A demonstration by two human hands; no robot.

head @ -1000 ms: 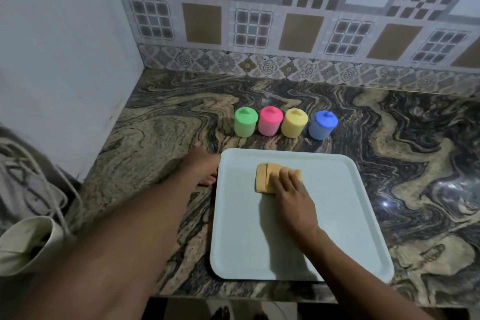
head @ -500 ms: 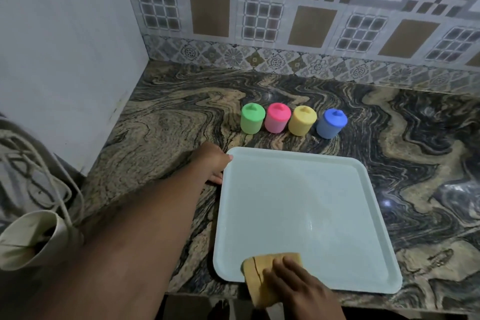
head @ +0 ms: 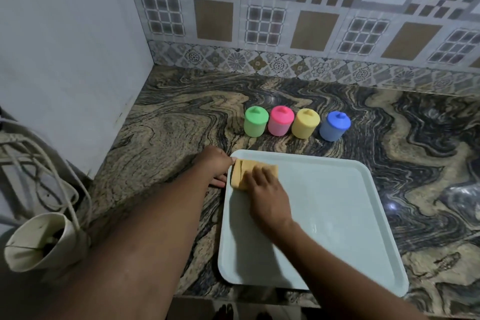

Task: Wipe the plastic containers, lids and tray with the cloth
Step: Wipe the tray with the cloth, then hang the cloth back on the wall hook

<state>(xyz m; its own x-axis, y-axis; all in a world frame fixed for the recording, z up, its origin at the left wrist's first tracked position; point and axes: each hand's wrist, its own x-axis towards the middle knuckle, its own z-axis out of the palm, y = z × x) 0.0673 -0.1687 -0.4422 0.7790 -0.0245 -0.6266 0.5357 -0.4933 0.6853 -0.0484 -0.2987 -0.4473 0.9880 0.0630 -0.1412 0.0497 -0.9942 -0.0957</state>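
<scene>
Moved since the earlier frame: the folded yellow cloth [head: 240, 174], from the tray's near edge to its far left corner. It is pressed flat under the right hand [head: 267, 197], fingers extended, nothing pinched. The tray [head: 337, 215] is braced at its left edge by the left hand [head: 215, 163]; whether the rim is gripped cannot be told. The green container [head: 255, 126], pink container [head: 280, 125], yellow container [head: 305, 127] and blue container [head: 334, 130] are ranged lidded beyond the far edge. Advised: even pressure, overlapping strokes, corners included.
</scene>
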